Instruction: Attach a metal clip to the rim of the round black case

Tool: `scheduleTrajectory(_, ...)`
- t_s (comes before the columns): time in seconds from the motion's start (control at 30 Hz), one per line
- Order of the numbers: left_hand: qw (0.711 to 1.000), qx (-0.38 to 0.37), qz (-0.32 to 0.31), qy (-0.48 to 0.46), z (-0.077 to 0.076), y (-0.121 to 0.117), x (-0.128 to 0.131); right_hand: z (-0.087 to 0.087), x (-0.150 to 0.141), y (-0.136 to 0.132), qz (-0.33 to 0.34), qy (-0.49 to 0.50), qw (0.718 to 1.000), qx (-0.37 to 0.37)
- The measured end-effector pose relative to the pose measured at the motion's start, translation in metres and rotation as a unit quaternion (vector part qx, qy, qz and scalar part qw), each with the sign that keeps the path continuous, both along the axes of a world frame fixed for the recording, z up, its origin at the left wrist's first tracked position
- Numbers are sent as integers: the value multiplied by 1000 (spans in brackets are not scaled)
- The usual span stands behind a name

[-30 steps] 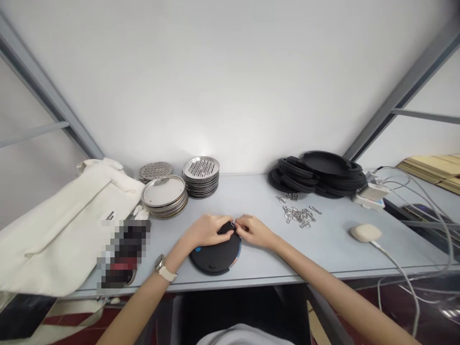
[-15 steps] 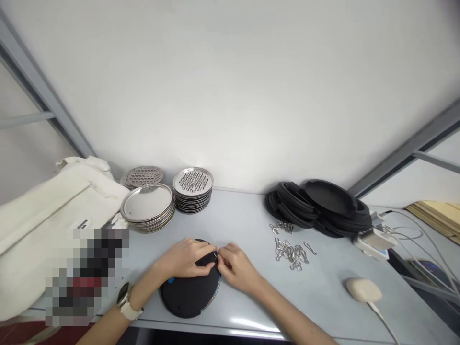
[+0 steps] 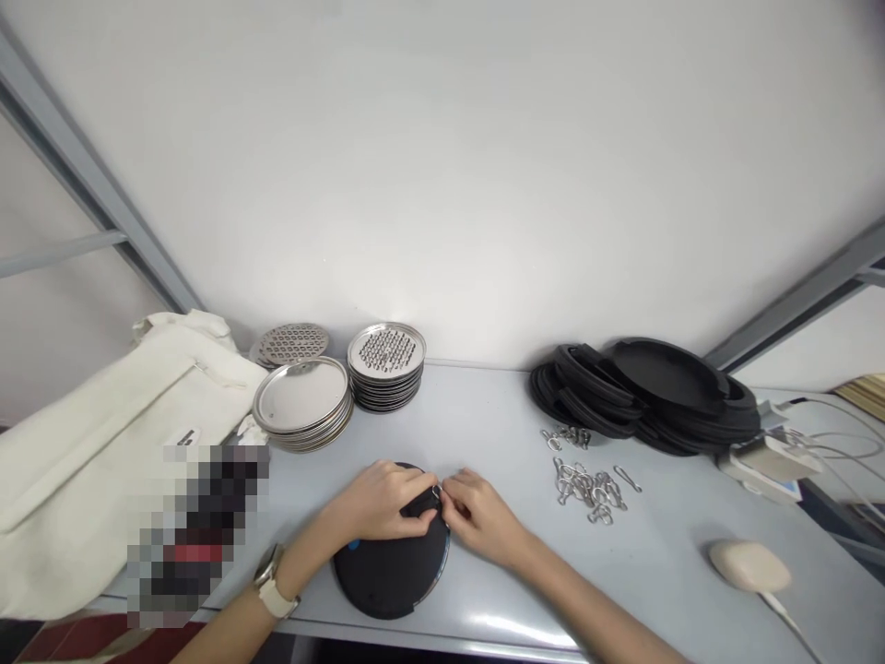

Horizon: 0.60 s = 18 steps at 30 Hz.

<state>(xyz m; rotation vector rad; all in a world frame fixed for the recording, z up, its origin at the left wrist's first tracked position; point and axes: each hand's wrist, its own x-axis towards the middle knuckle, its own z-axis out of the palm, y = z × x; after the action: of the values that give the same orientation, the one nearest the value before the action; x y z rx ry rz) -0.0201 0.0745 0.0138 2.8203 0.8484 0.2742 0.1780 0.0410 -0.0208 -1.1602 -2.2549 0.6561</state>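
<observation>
- Disc (image 3: 393, 576), black, on table (image 3: 477, 406)
- Left hand (image 3: 387, 503), curled, gripping disc's edge
- Right hand (image 3: 480, 516), fingers pinched on small metal clip (image 3: 437, 492), apparently

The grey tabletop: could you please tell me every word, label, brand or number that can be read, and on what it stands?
No text is readable.
Small white label on the cream cloth bag: dark print, too small to read.
Blue spot on the round black disc: no lettering visible.
</observation>
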Motion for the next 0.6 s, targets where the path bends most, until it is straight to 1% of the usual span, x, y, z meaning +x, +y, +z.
scheduleTrajectory(0.2,1000,-9,6,2,-1,1,0,-1,1,0,-3,-16,1000,2)
scheduleTrajectory(0.33,1000,-29,1,3,-4,2,0,1,3,0,-4,-21,1000,-2)
scheduleTrajectory(0.4,999,-42,5,2,-4,2,-1,0,3,-1,-15,-24,1000,0)
scheduleTrajectory(0.5,998,-58,23,-13,-3,-3,-4,-12,-2,-3,-13,-22,1000,13)
scheduleTrajectory(0.6,993,-117,26,-11,-2,-10,-8,-33,-8,-6,12,-16,998,61)
